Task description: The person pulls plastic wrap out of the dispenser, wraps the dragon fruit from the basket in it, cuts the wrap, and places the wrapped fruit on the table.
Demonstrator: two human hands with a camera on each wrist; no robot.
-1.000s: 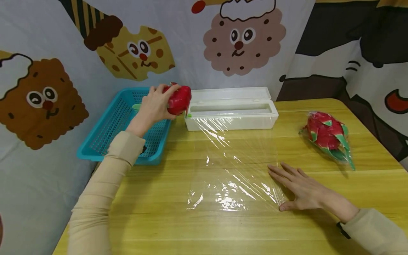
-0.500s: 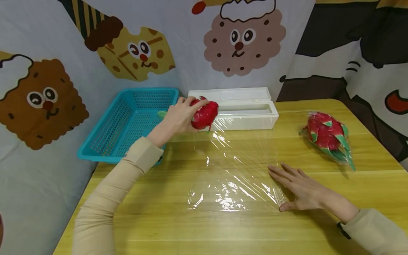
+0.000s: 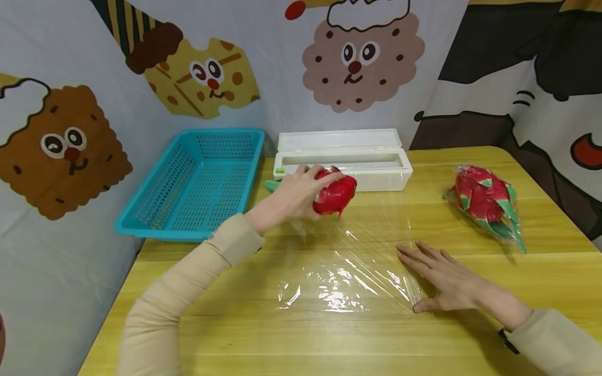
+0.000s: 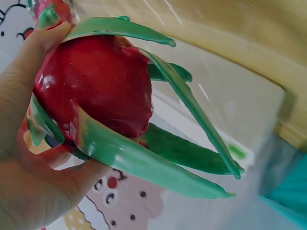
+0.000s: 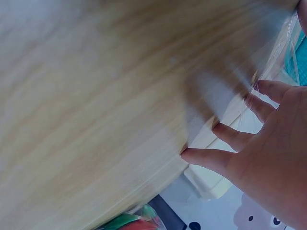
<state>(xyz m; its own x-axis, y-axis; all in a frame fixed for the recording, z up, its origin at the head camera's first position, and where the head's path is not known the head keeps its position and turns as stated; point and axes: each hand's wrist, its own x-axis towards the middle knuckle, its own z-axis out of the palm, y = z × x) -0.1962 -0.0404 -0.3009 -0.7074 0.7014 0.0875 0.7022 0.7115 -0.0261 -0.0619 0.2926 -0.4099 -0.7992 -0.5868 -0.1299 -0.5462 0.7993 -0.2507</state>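
Red dragon fruit (image 3: 335, 194) gripped in left hand (image 3: 291, 196), held above far edge of plastic wrap (image 3: 348, 261) on table (image 3: 235, 324). Right hand (image 3: 444, 282) flat, fingers spread, pinning wrap. Placing step; next likely calls for lowering fruit centrally.

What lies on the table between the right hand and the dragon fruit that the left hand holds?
In the head view, only the clear plastic film lies there, spread on the table; the right hand rests flat on its edge, the dragon fruit above it.

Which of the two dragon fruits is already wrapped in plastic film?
The dragon fruit at the table's right, untouched, is wrapped in film. The dragon fruit in the left hand is bare, its green scales free.
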